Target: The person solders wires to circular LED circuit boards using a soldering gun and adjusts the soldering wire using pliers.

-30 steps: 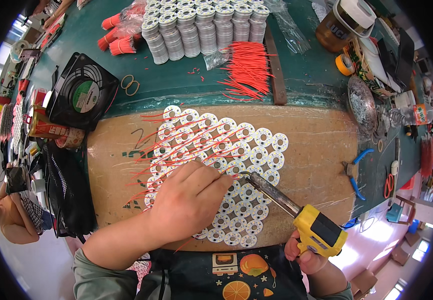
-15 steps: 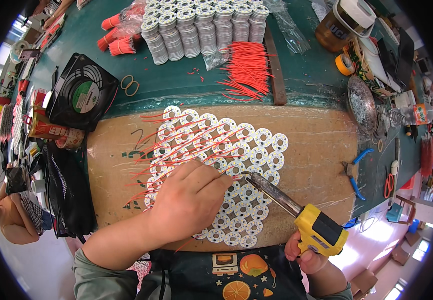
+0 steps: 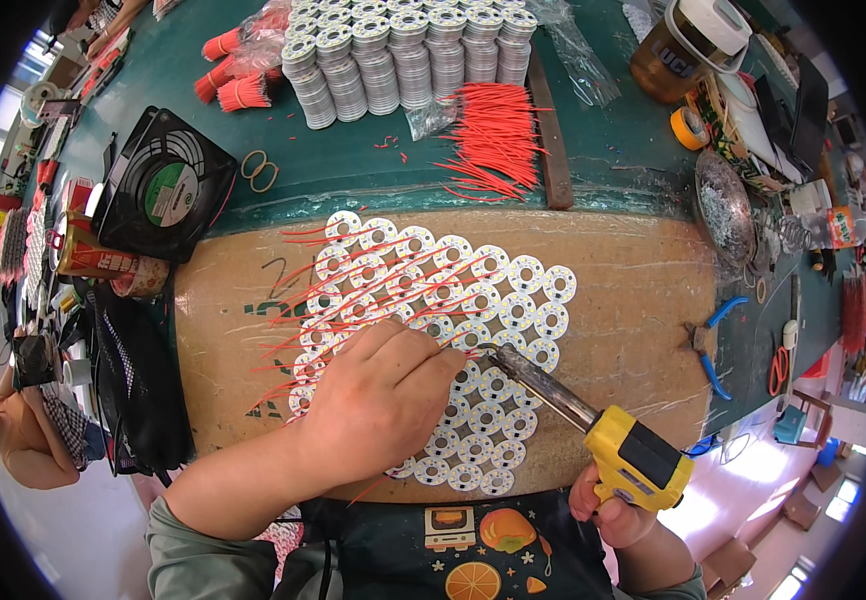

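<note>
My left hand [image 3: 383, 405] is closed in a pinch over the rows of white ring-shaped LED boards [image 3: 539, 278]. A thin red wire [image 3: 469, 352] shows at its fingertips, with the end on one board. Closed around the lower part of a yellow and black soldering gun [image 3: 643, 460], my right hand [image 3: 608, 508] is partly hidden by the tool. The dark tip of the gun meets the board right beside the wire end. More red wires run from the upper and left boards out to the left. My left hand covers several boards.
The boards lie on a brown worn sheet [image 3: 633, 300]. Behind it stand stacks of ring boards [image 3: 378, 85] and a pile of red wires [image 3: 498, 140]. A black fan [image 3: 163, 185] sits at left; blue-handled pliers [image 3: 715, 350] and a metal dish [image 3: 723, 210] are at right.
The soldering gun has shifted slightly to the left, its tip a little closer to the wire end. My left hand has stayed in place.
</note>
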Demonstrator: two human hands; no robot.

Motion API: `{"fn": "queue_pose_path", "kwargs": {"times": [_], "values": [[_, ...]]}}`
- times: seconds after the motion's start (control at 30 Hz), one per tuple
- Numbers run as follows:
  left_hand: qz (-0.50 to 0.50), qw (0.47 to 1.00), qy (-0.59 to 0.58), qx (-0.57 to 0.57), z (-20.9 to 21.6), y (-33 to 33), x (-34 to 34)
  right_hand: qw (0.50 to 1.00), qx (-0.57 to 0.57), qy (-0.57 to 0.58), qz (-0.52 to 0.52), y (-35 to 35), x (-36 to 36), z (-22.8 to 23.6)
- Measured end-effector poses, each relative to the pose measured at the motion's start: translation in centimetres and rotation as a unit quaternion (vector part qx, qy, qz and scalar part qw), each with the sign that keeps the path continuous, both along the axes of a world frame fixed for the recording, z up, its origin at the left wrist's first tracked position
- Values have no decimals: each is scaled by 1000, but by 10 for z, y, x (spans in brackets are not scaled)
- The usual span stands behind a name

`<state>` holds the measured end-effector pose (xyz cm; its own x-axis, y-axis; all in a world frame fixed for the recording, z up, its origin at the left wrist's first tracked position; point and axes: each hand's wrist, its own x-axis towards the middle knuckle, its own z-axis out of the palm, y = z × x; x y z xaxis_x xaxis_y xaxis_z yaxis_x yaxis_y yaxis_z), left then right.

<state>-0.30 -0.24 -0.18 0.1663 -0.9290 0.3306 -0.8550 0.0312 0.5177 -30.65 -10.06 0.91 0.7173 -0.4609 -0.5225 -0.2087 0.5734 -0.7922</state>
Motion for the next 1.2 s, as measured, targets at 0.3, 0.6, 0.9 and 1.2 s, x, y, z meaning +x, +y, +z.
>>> {"fn": "queue_pose_path", "kwargs": {"times": [0.3,0.6,0.9,1.2], "values": [[1,1000,-3,2,1,1,0,996,-75,-4,56,-3,-14,-17],[11,999,-31,-1,7,-4,-4,995,0,-80,-65,-4,17,3],[58,998,-12,5,33,-4,-9,979,-15,-174,-106,-27,37,10],[9,931,363,27,52,-2,-32,957,-143,-238,-85,-37,60,15]]}}
